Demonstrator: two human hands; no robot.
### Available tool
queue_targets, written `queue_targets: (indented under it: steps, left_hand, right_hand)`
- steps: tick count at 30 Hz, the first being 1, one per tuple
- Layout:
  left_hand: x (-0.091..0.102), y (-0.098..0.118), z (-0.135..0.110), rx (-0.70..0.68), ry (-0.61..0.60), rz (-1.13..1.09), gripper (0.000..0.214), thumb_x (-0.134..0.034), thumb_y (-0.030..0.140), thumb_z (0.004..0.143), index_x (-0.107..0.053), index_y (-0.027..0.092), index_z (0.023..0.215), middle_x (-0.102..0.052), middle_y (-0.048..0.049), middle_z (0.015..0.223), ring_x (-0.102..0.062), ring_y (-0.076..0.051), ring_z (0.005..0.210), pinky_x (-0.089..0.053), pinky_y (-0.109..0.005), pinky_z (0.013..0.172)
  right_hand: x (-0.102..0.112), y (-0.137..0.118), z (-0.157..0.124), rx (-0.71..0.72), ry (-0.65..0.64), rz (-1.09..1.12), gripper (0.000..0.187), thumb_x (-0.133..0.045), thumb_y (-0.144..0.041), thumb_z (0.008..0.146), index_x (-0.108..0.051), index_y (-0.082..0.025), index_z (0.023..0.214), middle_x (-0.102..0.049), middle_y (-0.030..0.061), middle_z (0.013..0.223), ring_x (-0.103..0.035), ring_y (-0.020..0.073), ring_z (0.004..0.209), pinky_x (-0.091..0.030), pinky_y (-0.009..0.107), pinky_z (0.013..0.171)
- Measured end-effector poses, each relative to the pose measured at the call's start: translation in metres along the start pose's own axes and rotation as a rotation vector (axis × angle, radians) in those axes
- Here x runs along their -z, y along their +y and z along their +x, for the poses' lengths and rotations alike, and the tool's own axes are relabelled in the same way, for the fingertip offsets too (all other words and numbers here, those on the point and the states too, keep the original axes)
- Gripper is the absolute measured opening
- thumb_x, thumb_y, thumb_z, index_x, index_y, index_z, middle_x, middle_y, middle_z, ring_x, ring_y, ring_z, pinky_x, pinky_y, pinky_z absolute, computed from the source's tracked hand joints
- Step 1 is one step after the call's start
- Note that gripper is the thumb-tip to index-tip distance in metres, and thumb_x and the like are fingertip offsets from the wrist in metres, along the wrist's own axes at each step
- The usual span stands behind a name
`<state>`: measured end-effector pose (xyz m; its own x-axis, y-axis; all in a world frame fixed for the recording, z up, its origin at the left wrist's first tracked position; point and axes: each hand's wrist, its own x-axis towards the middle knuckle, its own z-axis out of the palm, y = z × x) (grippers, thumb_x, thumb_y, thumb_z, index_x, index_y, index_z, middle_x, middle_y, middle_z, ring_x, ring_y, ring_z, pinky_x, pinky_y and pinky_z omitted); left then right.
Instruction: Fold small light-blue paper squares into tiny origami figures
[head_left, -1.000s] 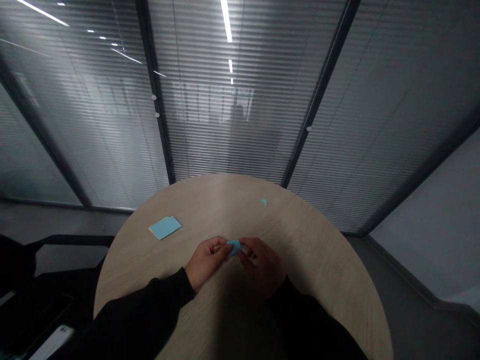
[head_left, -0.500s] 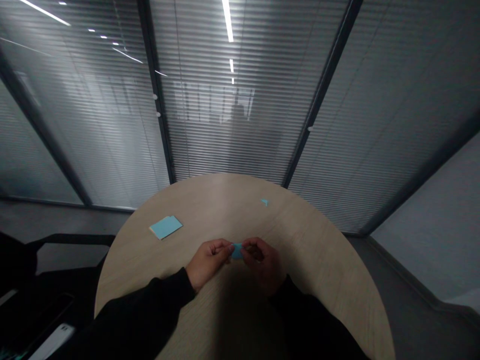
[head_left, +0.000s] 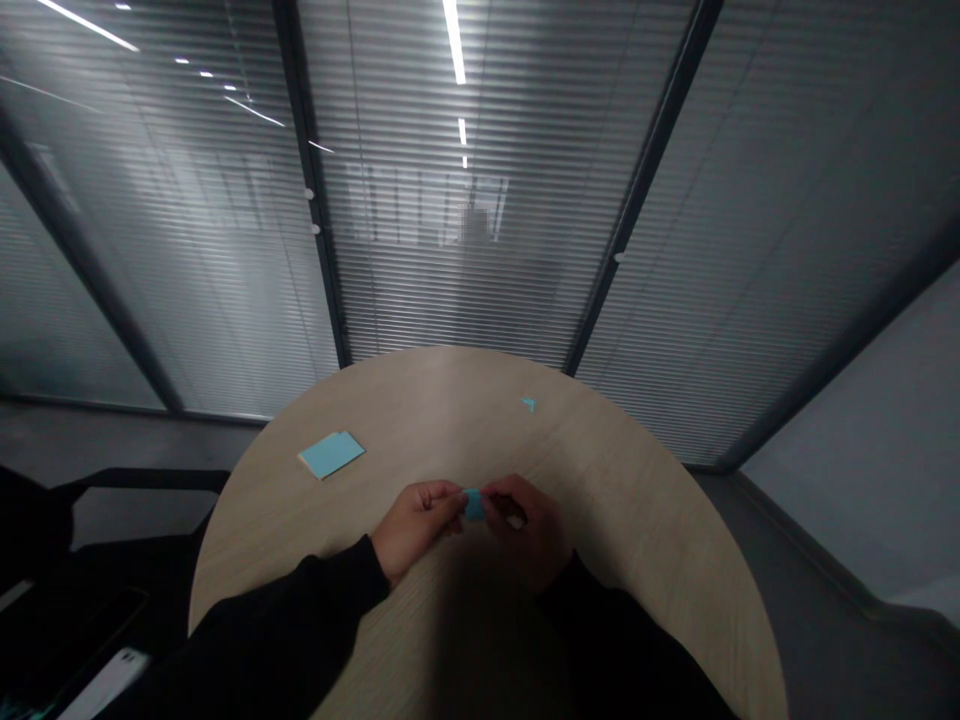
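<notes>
A small piece of blue paper [head_left: 473,504] is held between my two hands, just above the near middle of the round table. My left hand [head_left: 422,522] pinches its left edge between thumb and fingers. At its right edge, my right hand [head_left: 529,528] grips it with thumb and forefinger. The fingers cover much of the paper, so its full shape is hidden. Off to the left lies a flat stack of light blue paper sheets [head_left: 331,455]. Beyond my right hand, a tiny folded blue paper piece [head_left: 529,404] rests on the tabletop.
The round wooden table [head_left: 442,400] has its far edge close to a glass wall with blinds [head_left: 465,290]. On the left stands a black chair [head_left: 150,478]. A white phone-like object [head_left: 105,685] lies low at the left.
Both hands stay almost in place with the blue paper between them. My right hand's fingers have shifted slightly; the other papers have not moved.
</notes>
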<state>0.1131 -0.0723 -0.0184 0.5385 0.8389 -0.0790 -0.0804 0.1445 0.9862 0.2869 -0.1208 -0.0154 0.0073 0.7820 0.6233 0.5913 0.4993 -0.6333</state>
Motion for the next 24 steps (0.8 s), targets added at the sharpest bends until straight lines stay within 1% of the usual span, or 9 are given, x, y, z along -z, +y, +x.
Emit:
queue_targets:
  steps: [5,9,13,18,24]
  left_hand:
    - [-0.002,0.004,-0.003,0.010,0.052,0.024,0.038,-0.071,0.049,0.073,-0.068,0.011,0.077,-0.057,0.0008,0.055,-0.044,-0.008,0.050,-0.029,-0.022,0.051]
    - [-0.005,0.009,-0.005,0.012,0.044,-0.027,0.034,-0.069,0.045,0.075,-0.068,0.011,0.072,-0.057,0.0010,0.055,-0.045,-0.008,0.050,-0.030,-0.022,0.052]
    - [-0.005,0.009,-0.005,0.005,0.031,-0.064,0.031,-0.068,0.042,0.075,-0.068,0.012,0.071,-0.056,0.0013,0.055,-0.045,-0.008,0.051,-0.033,-0.022,0.053]
    - [-0.004,0.006,-0.003,-0.002,0.028,-0.056,0.031,-0.068,0.042,0.077,-0.070,0.011,0.075,-0.059,-0.0002,0.059,-0.047,-0.009,0.054,-0.035,-0.022,0.056]
    - [-0.005,0.010,-0.005,-0.028,-0.004,-0.030,0.034,-0.066,0.046,0.077,-0.068,0.012,0.071,-0.057,0.0001,0.058,-0.046,-0.010,0.054,-0.034,-0.023,0.056]
  right_hand:
    - [0.001,-0.003,0.002,0.208,0.009,-0.067,0.010,-0.054,-0.016,0.088,-0.062,-0.021,0.083,-0.061,0.0017,0.069,-0.057,0.0122,0.058,-0.047,0.022,0.055]
    - [0.001,0.001,0.002,0.299,0.001,-0.075,0.014,-0.053,-0.010,0.087,-0.061,-0.022,0.085,-0.062,0.0022,0.073,-0.058,0.0134,0.064,-0.049,0.023,0.059]
    - [0.002,0.004,0.001,0.382,-0.007,-0.106,0.018,-0.053,-0.008,0.085,-0.062,-0.022,0.091,-0.063,0.0029,0.078,-0.060,0.0133,0.066,-0.051,0.023,0.060]
    - [0.003,0.007,0.000,0.438,-0.048,-0.191,0.017,-0.052,-0.011,0.086,-0.062,-0.022,0.094,-0.064,0.0043,0.082,-0.061,0.0148,0.071,-0.052,0.024,0.063]
    - [0.004,0.009,-0.002,0.404,-0.113,-0.288,0.018,-0.051,-0.013,0.087,-0.065,-0.023,0.093,-0.065,0.0055,0.082,-0.061,0.0169,0.072,-0.052,0.026,0.065]
